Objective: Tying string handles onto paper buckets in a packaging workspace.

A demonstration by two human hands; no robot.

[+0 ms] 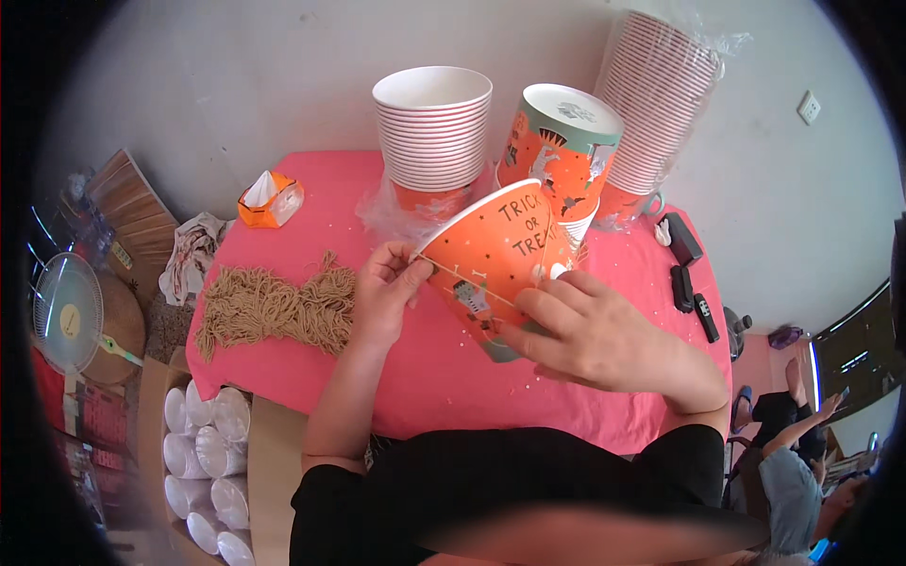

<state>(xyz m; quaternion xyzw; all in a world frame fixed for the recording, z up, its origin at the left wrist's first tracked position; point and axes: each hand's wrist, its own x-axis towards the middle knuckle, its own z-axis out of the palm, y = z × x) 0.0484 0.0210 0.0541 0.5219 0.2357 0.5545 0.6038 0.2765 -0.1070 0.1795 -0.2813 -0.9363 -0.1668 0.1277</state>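
Observation:
Between my hands, above the table, an orange paper bucket with printed figures and dark lettering is tilted, its white rim up and to the left. My left hand is closed at the rim's left side, thumb against a thin tan cord. That cord runs across the front of the bucket to my right hand, whose fingers are bent around it low on the bucket's right side. The right fingertips are partly hidden. Left of my left forearm lies a bundle of tan cords.
Behind stand a stack of white-rimmed buckets, upside-down orange buckets and a tall plastic-wrapped stack. A tissue pack and black cases lie on the pink-covered table. A carton holds wrapped cups; a person sits right.

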